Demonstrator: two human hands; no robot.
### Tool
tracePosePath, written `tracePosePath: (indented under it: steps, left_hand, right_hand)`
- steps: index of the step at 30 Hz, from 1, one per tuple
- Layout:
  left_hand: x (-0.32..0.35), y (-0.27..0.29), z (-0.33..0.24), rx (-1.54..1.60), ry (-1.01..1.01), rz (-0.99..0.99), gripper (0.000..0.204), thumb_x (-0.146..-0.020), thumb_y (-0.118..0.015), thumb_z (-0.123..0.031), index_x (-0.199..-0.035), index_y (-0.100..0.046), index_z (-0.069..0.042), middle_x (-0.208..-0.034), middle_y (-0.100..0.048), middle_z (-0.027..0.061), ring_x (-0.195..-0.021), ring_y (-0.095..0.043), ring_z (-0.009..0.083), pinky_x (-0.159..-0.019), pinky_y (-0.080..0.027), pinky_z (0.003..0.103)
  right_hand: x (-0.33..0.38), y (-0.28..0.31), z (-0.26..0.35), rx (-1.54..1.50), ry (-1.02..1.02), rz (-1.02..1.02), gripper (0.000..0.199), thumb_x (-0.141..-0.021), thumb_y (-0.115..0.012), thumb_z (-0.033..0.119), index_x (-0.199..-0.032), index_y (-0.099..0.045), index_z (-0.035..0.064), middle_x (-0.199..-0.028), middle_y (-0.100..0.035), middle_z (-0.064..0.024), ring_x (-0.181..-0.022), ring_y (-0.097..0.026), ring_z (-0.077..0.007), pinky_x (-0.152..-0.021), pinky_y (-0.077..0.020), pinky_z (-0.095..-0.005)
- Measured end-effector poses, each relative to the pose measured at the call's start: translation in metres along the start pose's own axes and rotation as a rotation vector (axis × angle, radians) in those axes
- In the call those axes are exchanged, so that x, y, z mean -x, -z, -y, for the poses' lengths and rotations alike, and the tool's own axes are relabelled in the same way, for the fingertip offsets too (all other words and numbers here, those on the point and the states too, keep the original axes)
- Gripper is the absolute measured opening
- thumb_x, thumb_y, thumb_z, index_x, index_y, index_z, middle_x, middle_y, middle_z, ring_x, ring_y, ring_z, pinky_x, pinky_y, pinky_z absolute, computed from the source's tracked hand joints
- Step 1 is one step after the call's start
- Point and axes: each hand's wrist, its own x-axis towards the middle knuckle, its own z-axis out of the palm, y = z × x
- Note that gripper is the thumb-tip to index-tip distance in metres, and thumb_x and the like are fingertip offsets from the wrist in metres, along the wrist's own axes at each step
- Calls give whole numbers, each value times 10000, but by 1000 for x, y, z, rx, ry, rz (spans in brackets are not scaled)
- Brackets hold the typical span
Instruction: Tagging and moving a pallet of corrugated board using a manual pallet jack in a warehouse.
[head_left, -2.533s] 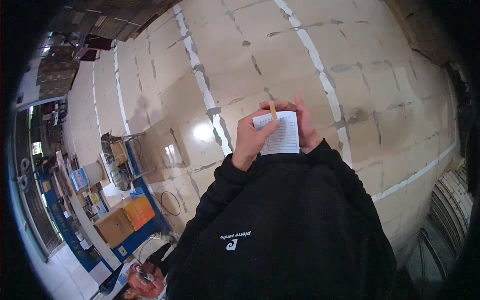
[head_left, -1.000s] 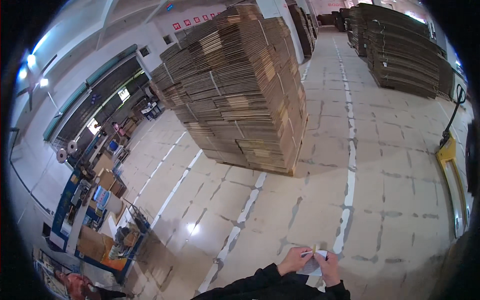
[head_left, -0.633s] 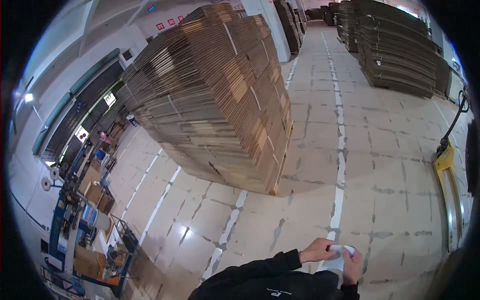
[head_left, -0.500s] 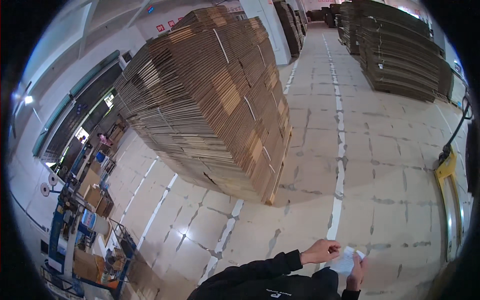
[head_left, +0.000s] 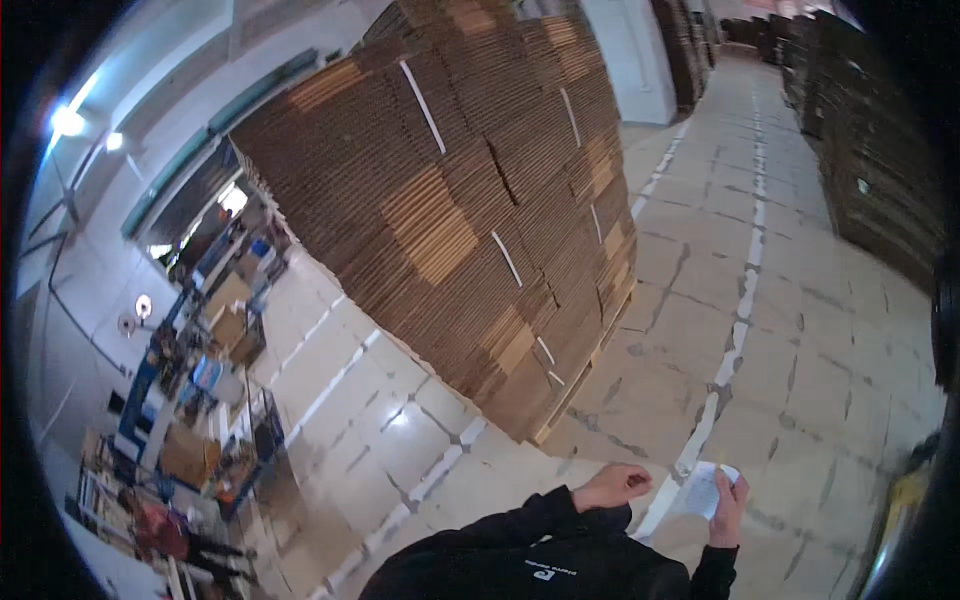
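We hold a small white paper slip in our right hand, pinched at its right edge, near the cardboard stack. It looks light and floppy, easily creased. Our left hand is loosely curled, empty.

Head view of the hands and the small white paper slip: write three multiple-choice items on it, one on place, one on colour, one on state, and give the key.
1. Where does the tall stack of flattened brown cardboard sheets stand?
A. ahead and to the left of the hands
B. behind the person
C. on a table

2. What colour are the long-sleeved jacket cuffs?
A. red
B. black
C. white

3. How is the small white paper slip held?
A. lying on the floor
B. pinched in both hands
C. in the right hand alone, the left hand closed beside it

Key: 1 A, the stack fills the upper left; 2 B, both sleeves are black; 3 C, only right fingers touch it.
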Motion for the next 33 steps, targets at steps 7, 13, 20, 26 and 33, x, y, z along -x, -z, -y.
tracePosePath:
  steps: [7, 13, 20, 26, 33]
  left_hand:
    - [-174, 52, 50, 73, 197, -68, 262, -839, -624, -254, -1003, -643, -51, -891, -670, 96, -826, -632, 157, -759, -484, 293]
    - [-380, 96, 60, -76, 78, -41, 257, -819, -617, -276, -930, -653, -47, -842, -672, 108, -775, -653, 212, -694, -494, 315]
    - [-639, 159, -14, -181, -201, 71, 226, -765, -595, -250, -818, -634, -34, -729, -634, 132, -686, -625, 303, -621, -478, 370]
    - [-805, 162, 15, -194, -92, 103, 256, -779, -587, -292, -784, -624, -38, -687, -616, 133, -659, -607, 312, -608, -467, 390]
    - [-935, 244, 52, -491, -153, 33, 277, -809, -578, -329, -813, -584, -52, -802, -601, 124, -755, -594, 307, -641, -468, 435]
  right_hand:
    - [-221, -44, 6, 167, 64, 216, 184, -853, -593, 177, -863, -609, -6, -776, -588, -6, -709, -509, -76, -624, -412, -247]
    - [-378, -51, 27, 224, -15, 10, 170, -869, -585, 168, -913, -606, 5, -811, -590, -3, -725, -519, -76, -614, -417, -246]
    - [-590, -42, 82, -23, 62, -84, 157, -881, -582, 159, -974, -584, 32, -820, -592, 9, -725, -532, -72, -636, -430, -226]
    - [-754, -62, 106, -45, -80, -130, 196, -844, -634, 172, -950, -586, 15, -812, -588, 8, -701, -532, -80, -623, -423, -229]
    - [-1013, -121, 158, 183, -37, 45, 204, -847, -623, 210, -829, -626, 7, -712, -581, 15, -623, -500, -69, -558, -401, -233]
